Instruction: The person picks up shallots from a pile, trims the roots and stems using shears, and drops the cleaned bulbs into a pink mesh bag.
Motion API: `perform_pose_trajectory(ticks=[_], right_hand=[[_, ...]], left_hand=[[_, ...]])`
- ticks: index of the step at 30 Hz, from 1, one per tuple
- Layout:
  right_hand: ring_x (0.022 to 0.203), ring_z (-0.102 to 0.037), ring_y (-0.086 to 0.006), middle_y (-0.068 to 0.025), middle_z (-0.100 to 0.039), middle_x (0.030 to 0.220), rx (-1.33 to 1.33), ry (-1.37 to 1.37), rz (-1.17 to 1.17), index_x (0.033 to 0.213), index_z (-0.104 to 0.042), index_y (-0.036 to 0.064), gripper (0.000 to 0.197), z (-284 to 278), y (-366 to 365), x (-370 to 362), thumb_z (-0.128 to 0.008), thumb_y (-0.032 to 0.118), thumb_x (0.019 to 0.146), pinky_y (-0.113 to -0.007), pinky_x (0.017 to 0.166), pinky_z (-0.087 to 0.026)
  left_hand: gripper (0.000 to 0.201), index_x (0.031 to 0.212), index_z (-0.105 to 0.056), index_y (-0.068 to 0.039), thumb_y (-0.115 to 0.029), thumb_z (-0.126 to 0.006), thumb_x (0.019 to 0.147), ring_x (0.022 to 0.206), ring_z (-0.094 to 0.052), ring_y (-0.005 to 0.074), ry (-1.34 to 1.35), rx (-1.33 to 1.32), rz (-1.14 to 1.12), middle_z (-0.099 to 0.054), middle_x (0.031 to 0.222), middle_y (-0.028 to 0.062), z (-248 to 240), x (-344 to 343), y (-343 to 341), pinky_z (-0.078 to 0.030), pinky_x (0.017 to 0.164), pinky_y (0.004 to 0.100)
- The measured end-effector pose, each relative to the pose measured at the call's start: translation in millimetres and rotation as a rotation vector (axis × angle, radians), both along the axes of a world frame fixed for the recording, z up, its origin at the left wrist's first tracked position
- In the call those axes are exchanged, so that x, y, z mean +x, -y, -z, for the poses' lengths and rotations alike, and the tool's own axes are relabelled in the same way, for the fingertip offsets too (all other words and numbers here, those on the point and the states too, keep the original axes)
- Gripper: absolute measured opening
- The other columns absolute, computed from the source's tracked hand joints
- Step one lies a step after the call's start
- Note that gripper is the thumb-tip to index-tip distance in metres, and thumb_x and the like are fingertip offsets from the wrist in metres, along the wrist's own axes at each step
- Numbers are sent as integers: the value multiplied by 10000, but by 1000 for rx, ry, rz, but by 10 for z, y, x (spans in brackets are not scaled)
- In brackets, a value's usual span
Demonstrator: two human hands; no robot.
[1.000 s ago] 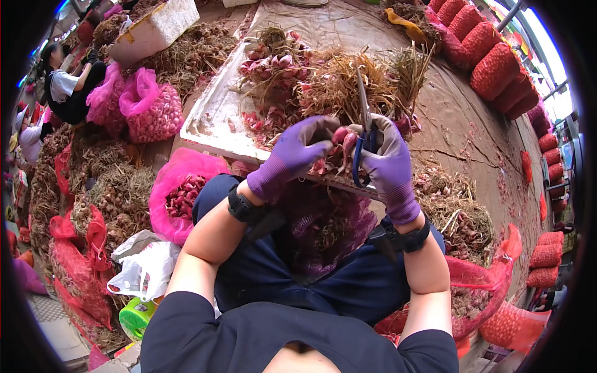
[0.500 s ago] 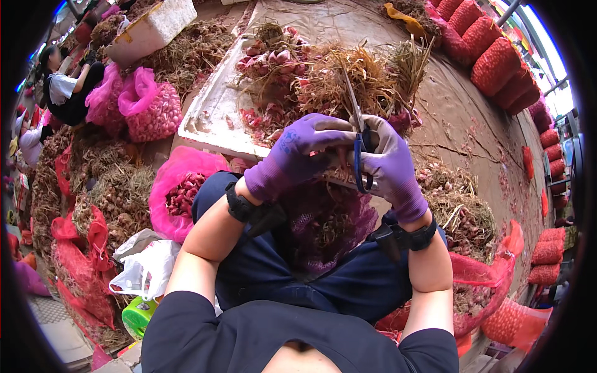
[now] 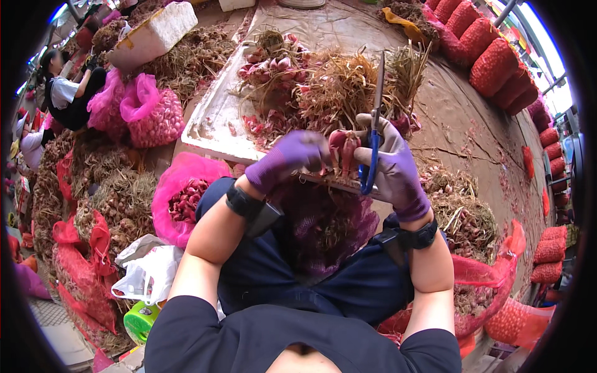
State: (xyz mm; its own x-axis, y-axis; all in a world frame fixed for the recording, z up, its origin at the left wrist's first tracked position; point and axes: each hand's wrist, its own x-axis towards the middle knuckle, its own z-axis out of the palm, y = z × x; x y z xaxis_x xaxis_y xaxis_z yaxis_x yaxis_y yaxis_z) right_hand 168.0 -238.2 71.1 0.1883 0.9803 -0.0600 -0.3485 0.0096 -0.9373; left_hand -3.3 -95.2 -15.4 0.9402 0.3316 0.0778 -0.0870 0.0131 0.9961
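Our right hand (image 3: 393,166) is clamped on the scissors (image 3: 374,138), our left hand (image 3: 287,156) we can't tell, and the red bulbs (image 3: 349,151) between them look light, firm, bruisable — best pinched mid-body.

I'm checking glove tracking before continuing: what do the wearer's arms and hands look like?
The left hand and right hand wear purple-and-grey gloves. Each wrist carries a black strap with a dark, blocky attachment. The sleeves are short and dark; the forearms are otherwise bare.
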Motion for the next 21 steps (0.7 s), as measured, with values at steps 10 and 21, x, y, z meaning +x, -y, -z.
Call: perform_pose_trajectory(ticks=[10,21], right_hand=[[865,-626,-90,-37,-609,972,-28,156,174,1249,-485,-14,501,131,-21,151,-712,-13,803,-206,738,-510],[847,-625,-94,-28,-605,941,-94,66,111,1227,-489,-7,486,153,-45,47,-716,-5,797,-202,730,-494]], left_hand=[[207,896,-648,-6,-198,-572,913,733,-593,131,117,273,-594,-621,749,33,-203,195,403,-479,686,295],[287,1132,-641,-18,-240,-596,955,754,-538,22,-13,-259,-304,-637,850,-44,-320,176,440,-447,644,202]])
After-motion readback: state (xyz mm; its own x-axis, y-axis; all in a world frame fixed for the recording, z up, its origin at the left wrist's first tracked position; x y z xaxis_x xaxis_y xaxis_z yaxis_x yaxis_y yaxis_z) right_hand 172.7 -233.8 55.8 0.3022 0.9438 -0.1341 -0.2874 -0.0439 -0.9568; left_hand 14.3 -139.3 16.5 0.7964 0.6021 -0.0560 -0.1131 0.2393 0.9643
